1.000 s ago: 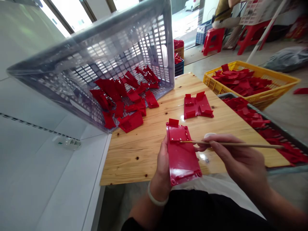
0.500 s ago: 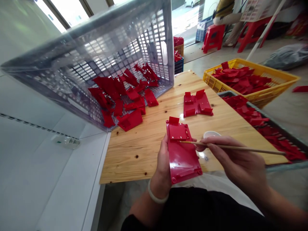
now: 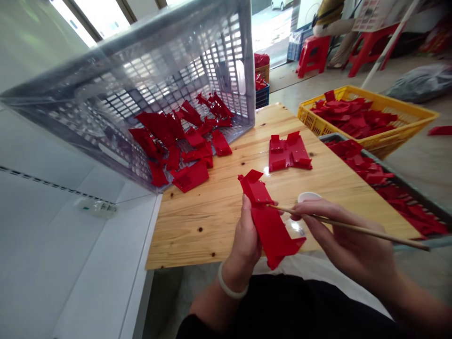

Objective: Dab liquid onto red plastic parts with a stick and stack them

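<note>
The left hand (image 3: pixel 247 235) holds a red plastic plate (image 3: pixel 270 221) over the near edge of the wooden counter (image 3: pixel 212 207), fingers clamped on the plate's left side, thumb on its face. The plate is tilted, its right edge turned down toward the lap, its tabbed end pointing away. No writing or brand can be read on it.

The right hand (image 3: pixel 344 240) pinches a thin wooden stick (image 3: pixel 353 228), fingers closed together around it. The stick's tip touches the plate near its middle fold, and its tail runs out to the right past the counter's edge. Just beyond the right hand's fingers a small white dish (image 3: pixel 309 196) sits on the counter.

Farther along the counter lies a pair of red pieces (image 3: pixel 289 151), well apart from the hands, with bare wood between. At the far left a grey slatted crate (image 3: pixel 158 80) lies tipped on its side, red parts (image 3: pixel 180 141) spilling from its mouth onto the wood. The stretch of counter in front of the left hand is open.

Right of the counter, a grey tray (image 3: pixel 388 181) of red parts lies along its edge, and behind it stands a yellow basket (image 3: pixel 416 117) holding more. On the white surface to the left lies a small clear bottle (image 3: pixel 100 208), its label too small to read.
</note>
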Motion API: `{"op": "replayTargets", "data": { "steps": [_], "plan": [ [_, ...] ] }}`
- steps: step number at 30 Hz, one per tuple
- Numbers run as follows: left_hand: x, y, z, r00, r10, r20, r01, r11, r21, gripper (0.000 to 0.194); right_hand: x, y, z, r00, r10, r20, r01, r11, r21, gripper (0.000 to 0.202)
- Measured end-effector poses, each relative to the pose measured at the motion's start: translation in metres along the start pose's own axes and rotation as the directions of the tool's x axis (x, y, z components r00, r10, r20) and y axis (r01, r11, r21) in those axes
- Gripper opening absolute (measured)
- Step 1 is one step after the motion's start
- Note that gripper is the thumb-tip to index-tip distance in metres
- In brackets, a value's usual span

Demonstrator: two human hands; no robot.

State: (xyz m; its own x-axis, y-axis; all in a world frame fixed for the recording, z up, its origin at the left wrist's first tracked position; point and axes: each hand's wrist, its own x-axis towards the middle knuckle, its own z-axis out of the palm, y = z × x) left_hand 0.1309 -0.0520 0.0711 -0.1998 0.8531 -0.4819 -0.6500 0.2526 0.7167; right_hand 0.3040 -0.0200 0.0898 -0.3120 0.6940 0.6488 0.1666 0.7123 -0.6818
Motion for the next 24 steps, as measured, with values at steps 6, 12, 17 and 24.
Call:
{"op": "replayTargets", "data": {
  "steps": [6, 12, 17, 24],
  "plan": [
    [0.0, -0.003, -0.004, 0.996, 0.092, 0.019, -0.093, 0.993, 0.069, 0.07, 0.007, 0.0, 0.003, 0.992, -0.107, 0.066, 0.112, 0.99, -0.085, 0.033],
    [0.001, -0.002, -0.003, 0.994, 0.107, 0.02, -0.108, 0.993, 0.058, 0.065, 0.01, -0.001, 0.002, 0.983, -0.163, 0.079, 0.17, 0.981, -0.092, 0.031],
    [0.003, -0.002, -0.001, 0.998, 0.068, -0.002, -0.068, 0.997, 0.041, 0.07, 0.011, 0.0, -0.001, 0.981, -0.176, 0.081, 0.185, 0.974, -0.13, 0.029],
    [0.005, 0.002, 0.002, 0.999, 0.033, 0.018, -0.034, 0.998, 0.057, 0.072, 0.01, 0.005, -0.002, 0.972, -0.217, 0.088, 0.228, 0.963, -0.143, 0.03]
  ]
}}
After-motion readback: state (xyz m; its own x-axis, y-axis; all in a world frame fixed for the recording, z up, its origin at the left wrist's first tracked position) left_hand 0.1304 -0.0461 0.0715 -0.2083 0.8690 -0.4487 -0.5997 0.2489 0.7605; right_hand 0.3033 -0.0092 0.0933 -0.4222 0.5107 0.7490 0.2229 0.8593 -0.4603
